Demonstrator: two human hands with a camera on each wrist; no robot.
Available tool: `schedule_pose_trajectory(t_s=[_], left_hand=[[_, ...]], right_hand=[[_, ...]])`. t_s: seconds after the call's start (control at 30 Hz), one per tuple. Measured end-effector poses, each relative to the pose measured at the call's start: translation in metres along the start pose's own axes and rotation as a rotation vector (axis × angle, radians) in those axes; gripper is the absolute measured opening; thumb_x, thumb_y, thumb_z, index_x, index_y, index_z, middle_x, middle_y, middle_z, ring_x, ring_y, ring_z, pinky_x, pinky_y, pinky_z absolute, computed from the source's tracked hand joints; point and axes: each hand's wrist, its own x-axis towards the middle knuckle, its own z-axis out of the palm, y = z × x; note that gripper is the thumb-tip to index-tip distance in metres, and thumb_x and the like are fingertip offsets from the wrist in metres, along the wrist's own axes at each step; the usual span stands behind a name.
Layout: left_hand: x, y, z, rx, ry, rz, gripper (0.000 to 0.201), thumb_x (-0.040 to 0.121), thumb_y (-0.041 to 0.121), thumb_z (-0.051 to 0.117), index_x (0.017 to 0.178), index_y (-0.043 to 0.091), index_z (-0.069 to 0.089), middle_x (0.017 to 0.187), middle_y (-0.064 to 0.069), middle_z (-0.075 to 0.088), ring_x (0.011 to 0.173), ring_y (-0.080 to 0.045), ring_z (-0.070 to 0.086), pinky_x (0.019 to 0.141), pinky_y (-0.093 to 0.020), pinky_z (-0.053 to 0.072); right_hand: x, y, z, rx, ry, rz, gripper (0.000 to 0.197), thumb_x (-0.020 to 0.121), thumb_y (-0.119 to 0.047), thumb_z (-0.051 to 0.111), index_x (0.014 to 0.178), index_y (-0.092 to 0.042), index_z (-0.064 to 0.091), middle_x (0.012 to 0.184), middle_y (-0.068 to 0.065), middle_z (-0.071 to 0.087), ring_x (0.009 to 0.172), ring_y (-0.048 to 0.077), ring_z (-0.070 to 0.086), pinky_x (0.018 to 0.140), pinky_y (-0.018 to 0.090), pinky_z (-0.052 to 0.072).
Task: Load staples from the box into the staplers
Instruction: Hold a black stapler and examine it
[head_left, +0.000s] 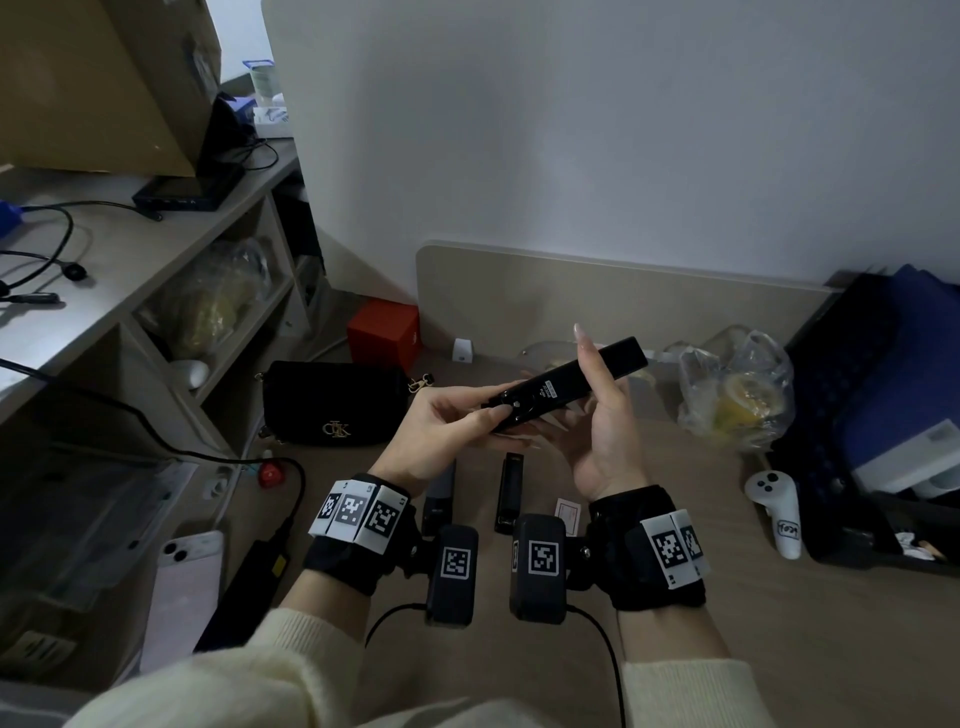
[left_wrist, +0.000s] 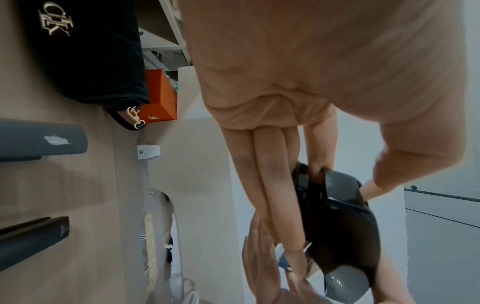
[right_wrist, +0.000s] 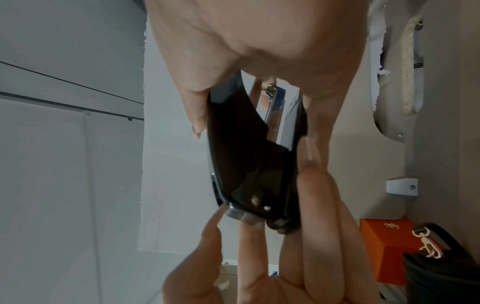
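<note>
**Desk inventory: black stapler held in both hands**

Wall: pale, matt, plain, standing behind the stapler.

Desk: flat, beige wood-grain laminate with a low rounded back panel, lying beneath the stapler.

Handbag: black, soft, velvety, with gold lettering, sitting on the desk left of the stapler.

Plastic bag: clear, crinkled, holding something yellow, resting right of the stapler.

Red box: cube-shaped, matt, sitting behind and left of the stapler.

Black stapler: long, slim, glossy plastic with a small white label, tilting up toward the right above the desk. The right wrist view is showing shiny metal between its dark halves.

Left hand: fingers curling round the stapler's near end, thumb lying on top.

Right hand: fingers and thumb wrapping round the stapler's middle.

Grey stapler and second black stapler: narrow bars lying side by side on the desk, below the held stapler.

White card: small, flat, lying just right of the second black stapler.
</note>
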Motion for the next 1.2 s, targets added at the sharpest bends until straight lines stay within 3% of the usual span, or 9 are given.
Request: schedule_pose_trajectory(t_s=[0.23, 0.33, 0.5, 0.67, 0.83, 1.07, 1.2], left_hand=[[-0.0013, 0.0038, 0.0032, 0.005, -0.031, 0.009, 0.033, 0.090, -0.003, 0.053, 0.123, 0.002, 0.059, 0.103, -0.013, 0.073, 0.094, -0.030, 0.071, 0.076, -0.032, 0.059], [-0.0009, 0.0037, 0.0030, 0.006, -0.026, 0.000, 0.032, 0.091, -0.005, 0.051, 0.120, 0.004, 0.062, 0.101, -0.011, 0.074, 0.092, -0.030, 0.071, 0.076, -0.032, 0.059], [-0.0013, 0.0043, 0.0032, 0.014, -0.005, -0.002, 0.033, 0.091, -0.007, 0.051, 0.122, 0.001, 0.059, 0.100, -0.014, 0.074, 0.092, -0.031, 0.071, 0.077, -0.034, 0.060], [-0.0013, 0.0059, 0.0040, 0.020, 0.009, 0.009, 0.033, 0.092, -0.009, 0.050, 0.122, 0.000, 0.059, 0.099, -0.012, 0.074, 0.092, -0.030, 0.071, 0.077, -0.033, 0.060], [-0.0013, 0.0075, 0.0043, 0.025, 0.007, 0.012, 0.032, 0.092, -0.008, 0.051, 0.122, 0.000, 0.059, 0.100, -0.009, 0.074, 0.095, -0.027, 0.071, 0.074, -0.033, 0.060], [-0.0017, 0.0078, 0.0042, 0.010, 0.011, 0.017, 0.032, 0.093, -0.006, 0.049, 0.122, 0.002, 0.059, 0.095, -0.007, 0.075, 0.086, -0.025, 0.073, 0.071, -0.028, 0.060], [-0.0025, 0.0082, 0.0044, -0.032, -0.001, 0.021, 0.037, 0.088, -0.001, 0.054, 0.125, 0.001, 0.055, 0.096, -0.006, 0.075, 0.087, -0.023, 0.073, 0.074, -0.030, 0.060]], right_hand=[[0.0002, -0.0010, -0.0008, 0.010, 0.011, 0.009, 0.058, 0.066, -0.050, 0.078, 0.107, -0.017, 0.053, 0.099, 0.009, 0.059, 0.103, 0.036, 0.065, 0.087, 0.052, 0.055], [0.0005, -0.0007, -0.0011, 0.013, 0.006, 0.015, 0.058, 0.066, -0.050, 0.078, 0.108, -0.017, 0.053, 0.098, 0.009, 0.060, 0.101, 0.035, 0.066, 0.088, 0.052, 0.054], [-0.0013, -0.0032, 0.0007, 0.013, -0.008, 0.024, 0.063, 0.064, -0.050, 0.077, 0.110, -0.016, 0.052, 0.094, 0.008, 0.060, 0.087, 0.028, 0.068, 0.074, 0.042, 0.057], [-0.0013, -0.0028, 0.0050, -0.013, 0.025, 0.016, 0.086, 0.063, -0.054, 0.080, 0.125, -0.005, 0.048, 0.104, 0.016, 0.061, 0.101, 0.039, 0.066, 0.080, 0.050, 0.057], [-0.0005, -0.0018, 0.0043, -0.007, 0.026, 0.036, 0.092, 0.060, -0.056, 0.081, 0.128, -0.004, 0.047, 0.111, 0.020, 0.060, 0.103, 0.040, 0.065, 0.079, 0.049, 0.057], [0.0003, -0.0011, 0.0034, 0.000, 0.009, 0.043, 0.077, 0.061, -0.052, 0.081, 0.120, -0.013, 0.049, 0.106, 0.015, 0.060, 0.104, 0.040, 0.064, 0.084, 0.059, 0.053], [0.0013, 0.0000, 0.0037, -0.009, 0.018, 0.043, 0.082, 0.060, -0.053, 0.083, 0.122, -0.012, 0.048, 0.114, 0.020, 0.060, 0.102, 0.039, 0.065, 0.085, 0.058, 0.053]])
